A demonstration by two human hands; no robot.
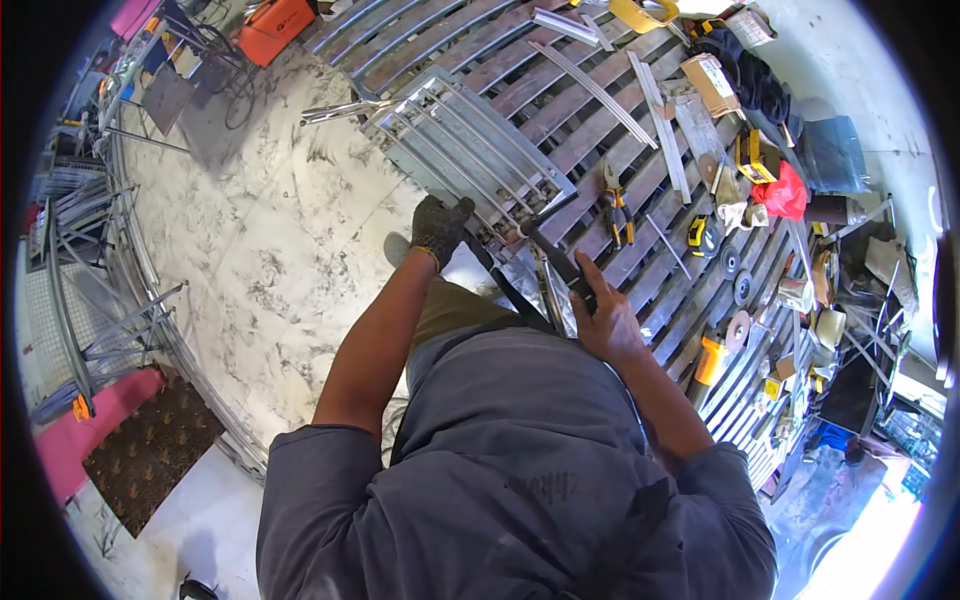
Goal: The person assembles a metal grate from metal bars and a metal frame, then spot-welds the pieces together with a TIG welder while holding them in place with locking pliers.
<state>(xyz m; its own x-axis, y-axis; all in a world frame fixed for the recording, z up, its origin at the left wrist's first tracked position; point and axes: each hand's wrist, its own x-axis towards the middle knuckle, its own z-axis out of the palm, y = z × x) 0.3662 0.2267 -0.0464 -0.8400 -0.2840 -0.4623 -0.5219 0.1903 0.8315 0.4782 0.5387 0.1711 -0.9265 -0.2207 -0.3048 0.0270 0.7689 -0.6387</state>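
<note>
My right hand (608, 318), bare, is wrapped round the black handle of what looks like a TIG welding torch (552, 252). The torch head points at the near end of a metal bar frame (455, 135), which lies on a flat grey sheet (545, 165). At the frame's near left corner is my left hand (438, 228) in a dark work glove, its fingers curled. Whatever those fingers grip is hidden. A dark cable or strap (515, 290) runs down from the work towards my body. Combination pliers (615, 205) lie to the right of the frame.
The slatted metal bench (560, 95) bears metal strips (660, 125), a tape measure (703, 236), grinding discs (742, 288) and a yellow power tool (710, 360). A red-orange machine (277, 30) stands at the far left. Metal frames (75, 300) lean along the left.
</note>
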